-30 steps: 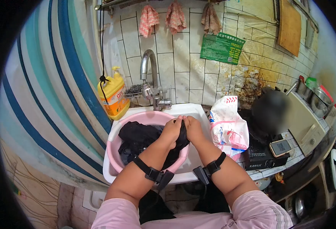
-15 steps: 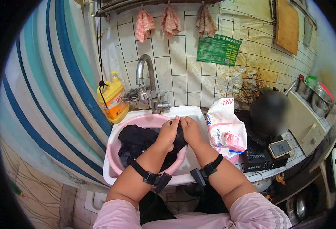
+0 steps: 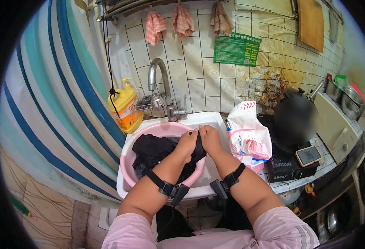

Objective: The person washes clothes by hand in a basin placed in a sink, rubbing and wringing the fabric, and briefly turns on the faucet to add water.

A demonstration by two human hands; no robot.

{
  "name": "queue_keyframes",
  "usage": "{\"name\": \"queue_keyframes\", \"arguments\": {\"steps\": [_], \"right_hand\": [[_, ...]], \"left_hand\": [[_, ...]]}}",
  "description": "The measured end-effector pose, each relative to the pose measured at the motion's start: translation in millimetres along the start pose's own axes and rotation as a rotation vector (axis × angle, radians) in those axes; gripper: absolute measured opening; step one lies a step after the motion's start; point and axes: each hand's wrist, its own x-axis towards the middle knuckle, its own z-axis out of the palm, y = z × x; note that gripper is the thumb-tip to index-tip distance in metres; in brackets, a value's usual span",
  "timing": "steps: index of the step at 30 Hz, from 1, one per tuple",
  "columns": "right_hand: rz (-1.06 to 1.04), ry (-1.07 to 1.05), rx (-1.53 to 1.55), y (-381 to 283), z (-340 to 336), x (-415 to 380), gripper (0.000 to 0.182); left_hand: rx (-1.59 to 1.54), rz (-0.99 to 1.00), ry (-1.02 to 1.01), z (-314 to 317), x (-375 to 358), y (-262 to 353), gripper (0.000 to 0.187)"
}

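A pink basin (image 3: pixel 128 169) stands in the white sink (image 3: pixel 218 120), with wet black cloth (image 3: pixel 153 150) lying in water inside it. Over the basin's right side, my left hand (image 3: pixel 187 143) and my right hand (image 3: pixel 210 139) are side by side. Both have closed fingers gripping a bunched part of the black cloth, which hangs down between them. The metal faucet (image 3: pixel 160 70) rises behind the basin. Black straps with small devices are round both forearms.
Left of the faucet is a yellow detergent bottle (image 3: pixel 125 108). A white and pink bag (image 3: pixel 248 135) stands right of the sink, beside a black stove (image 3: pixel 288 170) with a phone (image 3: pixel 308 155). Small cloths (image 3: pixel 183 21) hang above.
The view has shifted slightly, so the basin and sink sit a little further right. Both hands keep their grip on the cloth, nearly in the same place.
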Motion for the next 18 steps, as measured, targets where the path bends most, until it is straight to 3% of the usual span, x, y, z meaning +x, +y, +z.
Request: {"name": "queue_keyframes", "arguments": {"steps": [2,4,7,13,15,17,18], "right_hand": [[0.064,0.009,0.008,18,7,6,0.035],[0.160,-0.012,0.246,25,12,7,0.039],[0.156,0.032,0.318,20,6,9,0.042],[0.089,0.163,0.256,43,11,21,0.036],[0.058,0.161,0.257,53,14,23,0.032],[0.041,0.151,0.272,59,17,23,0.031],[0.019,0.142,0.288,59,17,23,0.031]], "left_hand": [[-0.018,-0.024,-0.037,0,2,1,0.027],[-0.110,0.020,-0.139,-2,-3,4,0.020],[-0.244,0.042,-0.150,-4,-6,12,0.027],[-0.286,0.069,0.132,-36,14,18,0.032],[-0.043,0.176,0.469,-39,16,16,0.030],[0.022,0.201,0.526,-53,40,-8,0.035],[0.254,0.242,0.523,-57,45,-11,0.041]]}}
